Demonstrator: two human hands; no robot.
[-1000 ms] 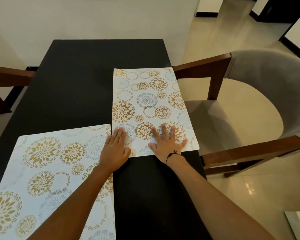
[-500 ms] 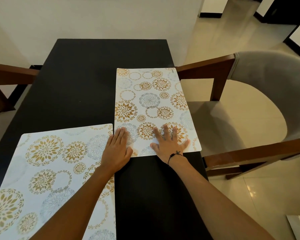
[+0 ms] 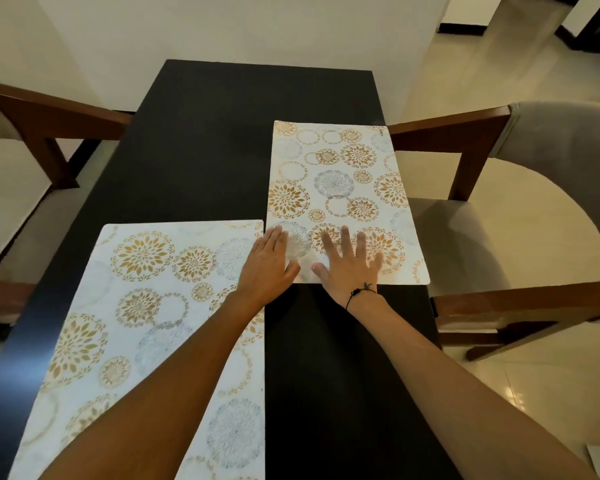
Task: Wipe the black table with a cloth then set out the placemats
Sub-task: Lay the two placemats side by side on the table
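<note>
Two white placemats with gold and grey flower circles lie on the black table (image 3: 205, 150). The far placemat (image 3: 340, 181) lies along the table's right edge. The near placemat (image 3: 146, 306) covers the near left part, under my left forearm. My left hand (image 3: 269, 268) lies flat with straight fingers across the near left corner of the far placemat. My right hand (image 3: 349, 265) presses flat on that placemat's near edge, fingers spread. A black cord is on my right wrist. No cloth is in view.
A wooden armchair with grey padding (image 3: 534, 188) stands close against the table's right side. Another wooden chair arm (image 3: 52, 112) is at the left. A white wall rises behind the table's far end. Tiled floor stretches to the right.
Both hands stay flat on the far placemat's near end. The view has shifted, so the table and mats appear further right and lower in frame. The mats look unmoved.
</note>
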